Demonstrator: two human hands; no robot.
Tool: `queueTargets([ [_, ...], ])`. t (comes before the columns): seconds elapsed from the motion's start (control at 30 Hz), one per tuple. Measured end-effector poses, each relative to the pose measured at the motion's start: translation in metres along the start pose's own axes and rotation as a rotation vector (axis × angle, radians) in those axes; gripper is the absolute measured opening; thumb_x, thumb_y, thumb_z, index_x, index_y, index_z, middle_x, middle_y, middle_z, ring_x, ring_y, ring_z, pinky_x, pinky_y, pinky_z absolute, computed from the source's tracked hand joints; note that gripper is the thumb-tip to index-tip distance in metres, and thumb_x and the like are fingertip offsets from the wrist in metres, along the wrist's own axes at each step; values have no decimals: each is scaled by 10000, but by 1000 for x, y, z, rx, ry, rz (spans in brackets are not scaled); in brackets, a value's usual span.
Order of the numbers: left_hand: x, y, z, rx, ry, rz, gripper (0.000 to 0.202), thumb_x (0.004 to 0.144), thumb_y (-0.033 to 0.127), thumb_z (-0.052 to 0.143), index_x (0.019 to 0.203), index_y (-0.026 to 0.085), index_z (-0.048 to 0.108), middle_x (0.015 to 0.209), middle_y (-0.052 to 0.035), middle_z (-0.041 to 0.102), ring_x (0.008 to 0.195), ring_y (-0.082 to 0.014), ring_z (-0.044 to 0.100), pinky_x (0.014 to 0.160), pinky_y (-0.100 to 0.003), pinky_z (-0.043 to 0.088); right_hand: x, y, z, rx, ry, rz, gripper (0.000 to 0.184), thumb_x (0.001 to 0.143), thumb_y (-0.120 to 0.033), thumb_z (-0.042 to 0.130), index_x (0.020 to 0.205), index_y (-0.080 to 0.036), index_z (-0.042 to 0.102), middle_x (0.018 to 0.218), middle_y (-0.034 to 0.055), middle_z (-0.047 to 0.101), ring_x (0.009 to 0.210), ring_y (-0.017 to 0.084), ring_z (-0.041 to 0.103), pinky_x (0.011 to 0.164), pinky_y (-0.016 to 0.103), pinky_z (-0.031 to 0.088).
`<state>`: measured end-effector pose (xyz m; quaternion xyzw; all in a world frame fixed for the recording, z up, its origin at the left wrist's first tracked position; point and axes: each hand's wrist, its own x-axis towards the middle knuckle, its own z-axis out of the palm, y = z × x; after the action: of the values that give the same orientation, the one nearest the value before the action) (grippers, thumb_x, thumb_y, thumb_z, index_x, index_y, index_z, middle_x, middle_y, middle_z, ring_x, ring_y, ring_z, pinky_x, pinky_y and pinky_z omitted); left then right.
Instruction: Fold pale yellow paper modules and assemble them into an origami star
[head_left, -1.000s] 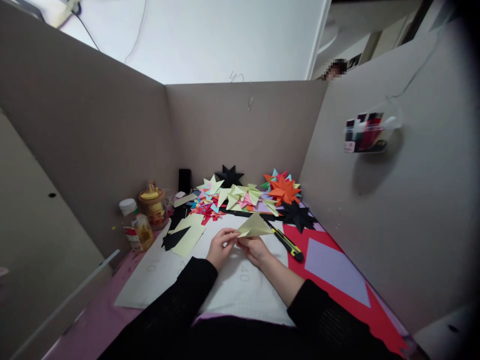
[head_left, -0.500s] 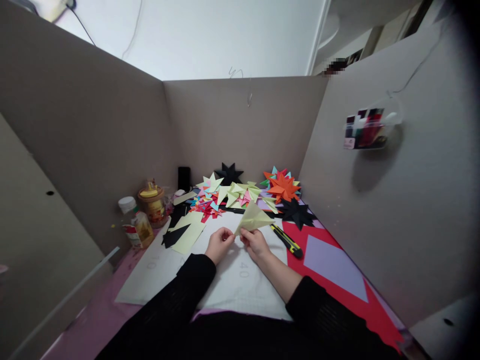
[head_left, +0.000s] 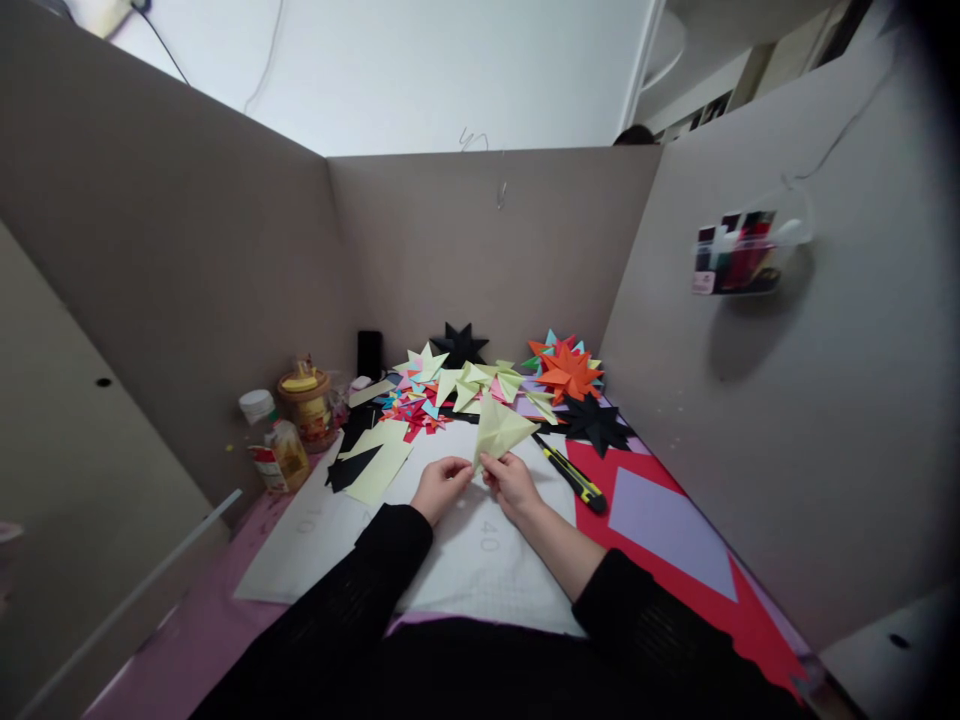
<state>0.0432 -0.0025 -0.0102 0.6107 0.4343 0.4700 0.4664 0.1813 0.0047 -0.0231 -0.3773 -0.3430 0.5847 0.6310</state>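
Note:
A pale yellow folded paper piece (head_left: 501,428) is raised above the white mat (head_left: 450,585), its pointed flaps facing away from me. My right hand (head_left: 511,486) pinches its lower corner between thumb and fingers. The fingers of my left hand (head_left: 442,488) are pinched together at the lower left tip of the same paper. Just right of the paper lies a black and yellow utility knife (head_left: 571,474). Pale yellow paper strips (head_left: 381,472) and a black paper scrap (head_left: 352,468) rest left of my hands.
Behind my hands are folded yellow pieces (head_left: 474,384), a black paper star (head_left: 459,346), an orange star (head_left: 570,374) and another black star (head_left: 597,424). A lilac sheet (head_left: 671,530) lies on red paper (head_left: 757,620). Jars (head_left: 306,408) stand left; grey panels (head_left: 487,240) surround the table.
The folded paper has turned slightly in my fingers, so its upper point leans further left and its flaps look wider apart. Both hands keep their grip. The camera view has shifted slightly.

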Motion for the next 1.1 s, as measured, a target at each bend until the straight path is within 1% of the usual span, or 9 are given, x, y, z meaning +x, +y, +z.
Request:
queueTargets([
  [0.17, -1, 1, -1, -2, 4, -59, 286, 657, 394, 684, 722, 116, 685, 567, -17, 616, 519, -115, 515, 513, -226, 399, -3, -1, 0, -32, -52, 11, 308, 558, -364, 786, 610, -146, 574, 452, -43, 509, 425, 77, 419, 431, 213, 293],
  [0.33, -1, 4, -2, -72, -18, -109, 322, 627, 433, 707, 670, 117, 659, 522, 4, 570, 475, -92, 467, 468, -207, 350, -4, -1, 0, -51, -95, 26, 320, 558, -386, 783, 603, -148, 573, 448, -40, 518, 423, 78, 421, 442, 215, 306],
  [0.47, -2, 7, -1, -69, -3, -81, 292, 629, 410, 700, 643, 128, 626, 523, 11, 565, 479, -91, 466, 489, -209, 353, -5, 1, 1, -73, -113, 34, 339, 549, -399, 788, 618, -143, 577, 456, -25, 548, 420, 85, 442, 442, 219, 313],
  [0.6, -3, 10, 0, -26, 31, -38, 253, 645, 379, 686, 626, 136, 616, 522, 16, 562, 495, -98, 473, 511, -217, 365, -5, 0, 1, -78, -89, 28, 353, 570, -420, 775, 676, -155, 567, 462, -35, 558, 412, 82, 448, 431, 208, 304],
  [0.73, -4, 11, 0, -12, 24, -49, 252, 663, 380, 679, 638, 134, 628, 524, 19, 558, 486, -93, 460, 508, -218, 359, -6, 0, 1, -97, -94, 33, 344, 577, -415, 770, 650, -151, 561, 420, -44, 526, 379, 72, 419, 400, 200, 265],
  [0.93, -2, 9, -1, -27, 52, -42, 279, 670, 402, 684, 628, 136, 611, 503, 31, 534, 474, -89, 445, 499, -216, 350, -6, 3, 0, -140, -120, 25, 329, 605, -420, 749, 691, -150, 582, 432, -47, 531, 378, 71, 413, 398, 193, 279],
  [1.1, -2, 8, -2, -32, 68, -23, 281, 680, 408, 679, 671, 132, 630, 532, 17, 569, 489, -98, 470, 514, -222, 368, -7, 2, 0, -210, -157, 8, 323, 625, -430, 736, 694, -145, 601, 436, -44, 529, 381, 74, 413, 402, 203, 282],
])
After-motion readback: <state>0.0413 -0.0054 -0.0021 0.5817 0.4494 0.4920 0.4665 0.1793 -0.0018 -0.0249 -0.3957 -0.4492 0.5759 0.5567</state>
